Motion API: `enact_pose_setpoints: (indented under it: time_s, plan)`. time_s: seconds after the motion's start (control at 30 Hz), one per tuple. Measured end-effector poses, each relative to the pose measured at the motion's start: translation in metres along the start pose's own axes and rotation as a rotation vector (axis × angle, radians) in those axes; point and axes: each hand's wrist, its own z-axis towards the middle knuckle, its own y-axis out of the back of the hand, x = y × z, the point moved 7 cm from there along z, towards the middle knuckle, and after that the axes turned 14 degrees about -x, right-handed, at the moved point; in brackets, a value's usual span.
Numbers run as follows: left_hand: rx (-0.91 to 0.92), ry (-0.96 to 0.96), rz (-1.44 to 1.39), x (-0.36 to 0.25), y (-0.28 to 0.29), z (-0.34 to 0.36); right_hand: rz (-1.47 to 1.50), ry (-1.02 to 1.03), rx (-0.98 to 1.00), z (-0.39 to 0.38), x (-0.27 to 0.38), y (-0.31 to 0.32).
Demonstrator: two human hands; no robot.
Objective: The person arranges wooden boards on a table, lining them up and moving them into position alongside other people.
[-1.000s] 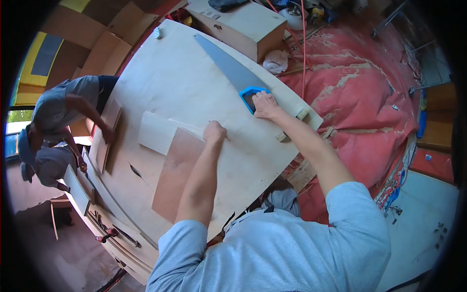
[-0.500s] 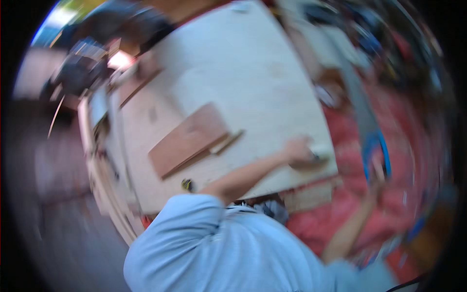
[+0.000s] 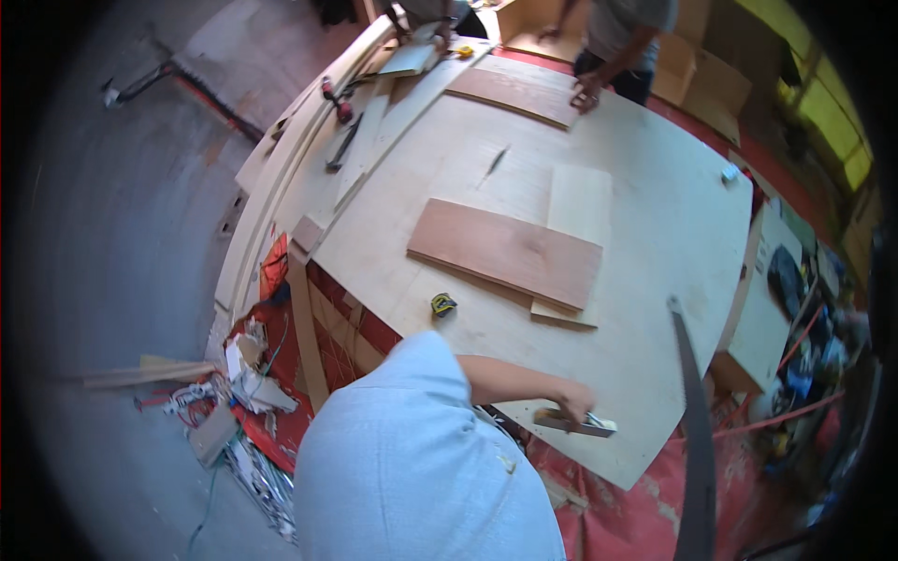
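Left hand (image 3: 574,402) of the person in the pale blue shirt (image 3: 421,458), seen at the near edge of the table (image 3: 669,224): fingers closed around a narrow tool (image 3: 599,429) with a dark side; its exact kind I cannot tell. Right hand: out of view, so I cannot tell its state. Saw (image 3: 694,421): long blade rising from the lower edge of the view, its tip over the table's right part, its handle unseen. Table, middle: a reddish-brown board (image 3: 505,251) lying across a pale board (image 3: 580,198), which shows on both sides of it. Nearer the person's sleeve, a yellow-and-black tape measure (image 3: 443,304); beyond the boards, a slim dark object (image 3: 497,161), well apart from them. Far edge: a second brown board (image 3: 510,96), with a co-worker's hand (image 3: 586,92) at its right end. Far left: a red drill (image 3: 339,101) near a dark hammer (image 3: 343,142)
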Motion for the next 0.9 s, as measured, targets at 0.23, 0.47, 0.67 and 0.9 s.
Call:
enact_pose_setpoints:
  time_s: [0.23,0.47,0.67,0.9]
  plan:
    - [-0.280,0.689,-0.098,0.180,0.108,-0.324,0.354,0.369,0.876,-0.063,0.207,-0.157]
    - [-1.403,1.211,-0.470,0.242,0.156,-0.695,0.485,-0.381,1.466,-0.382,0.256,-0.492]
    - [-1.768,0.998,-0.692,0.347,0.178,-0.849,0.429,-0.696,1.362,-0.663,0.240,-0.704]
    - [-1.634,0.995,-0.656,0.508,0.259,-0.949,0.544,-0.959,1.176,-0.869,0.207,-0.875]
